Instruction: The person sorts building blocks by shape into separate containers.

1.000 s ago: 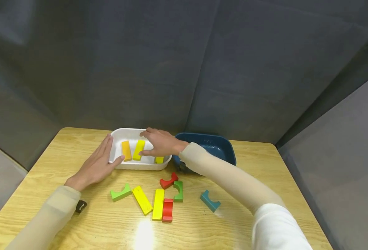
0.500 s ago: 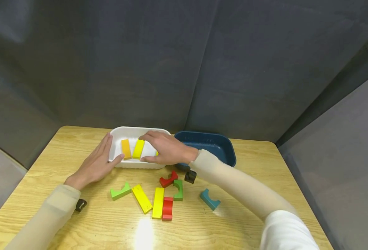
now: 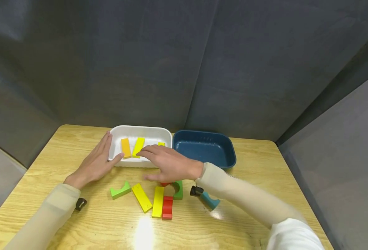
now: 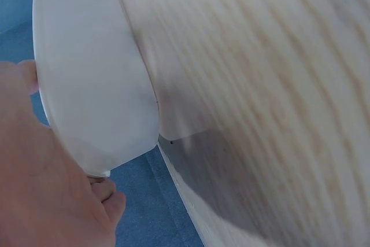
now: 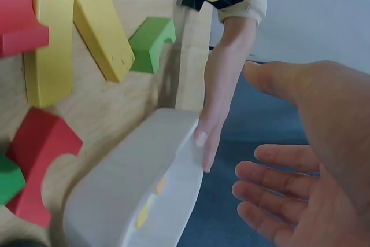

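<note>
My left hand (image 3: 94, 161) rests with straight fingers along the left end of a white plastic bin (image 3: 140, 164), thumb at its front rim. Inside lie an orange block (image 3: 126, 148), a yellow block (image 3: 139, 145) and another yellow block (image 3: 161, 143), partly covered by my right hand (image 3: 173, 163). That hand hovers over the bin's front edge, fingers spread and holding nothing, as the right wrist view confirms. Beneath it a red arch block (image 5: 37, 160) is mostly hidden in the head view, beside a green arch block (image 3: 178, 190).
A dark blue bin (image 3: 202, 150) stands right of the white one. Nearer on the wooden table lie a green arch block (image 3: 120, 191), a yellow block (image 3: 142, 198), another yellow block (image 3: 158, 203), a red arch block (image 3: 167, 208) and a blue arch block (image 3: 209, 200).
My right hand has drawn back from inside the white bin toward the near blocks, uncovering part of the right yellow block and the blue bin. The left hand stays in place.
</note>
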{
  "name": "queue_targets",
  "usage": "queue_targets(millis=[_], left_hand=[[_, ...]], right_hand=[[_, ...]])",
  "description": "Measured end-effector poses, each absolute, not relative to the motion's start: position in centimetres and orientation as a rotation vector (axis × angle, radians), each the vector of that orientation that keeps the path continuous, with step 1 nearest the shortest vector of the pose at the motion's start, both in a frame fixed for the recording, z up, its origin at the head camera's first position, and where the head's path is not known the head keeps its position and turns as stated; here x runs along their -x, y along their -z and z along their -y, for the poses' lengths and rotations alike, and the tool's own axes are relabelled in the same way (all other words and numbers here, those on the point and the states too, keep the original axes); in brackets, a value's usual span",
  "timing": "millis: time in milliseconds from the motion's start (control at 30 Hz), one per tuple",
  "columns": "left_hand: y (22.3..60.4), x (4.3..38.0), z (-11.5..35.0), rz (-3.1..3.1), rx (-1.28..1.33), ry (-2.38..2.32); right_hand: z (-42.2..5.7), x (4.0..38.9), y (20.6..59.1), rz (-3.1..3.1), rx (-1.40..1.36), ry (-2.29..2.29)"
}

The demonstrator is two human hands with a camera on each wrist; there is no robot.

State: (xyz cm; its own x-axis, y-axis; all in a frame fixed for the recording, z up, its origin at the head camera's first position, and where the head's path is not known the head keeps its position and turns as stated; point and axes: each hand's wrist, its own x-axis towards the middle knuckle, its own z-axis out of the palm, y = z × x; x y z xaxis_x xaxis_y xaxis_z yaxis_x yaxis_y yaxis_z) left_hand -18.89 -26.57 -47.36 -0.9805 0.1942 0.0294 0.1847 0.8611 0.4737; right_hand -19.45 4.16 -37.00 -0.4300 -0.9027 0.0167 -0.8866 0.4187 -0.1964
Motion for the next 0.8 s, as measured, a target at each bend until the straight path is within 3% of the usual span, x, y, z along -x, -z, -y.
queue_targets(millis=[800], left_hand=[[47.3, 18.8, 26.5, -3.007, -0.297, -0.786]], right_hand=[[-4.4, 15.6, 39.5, -2.48, 1.732, 0.1]])
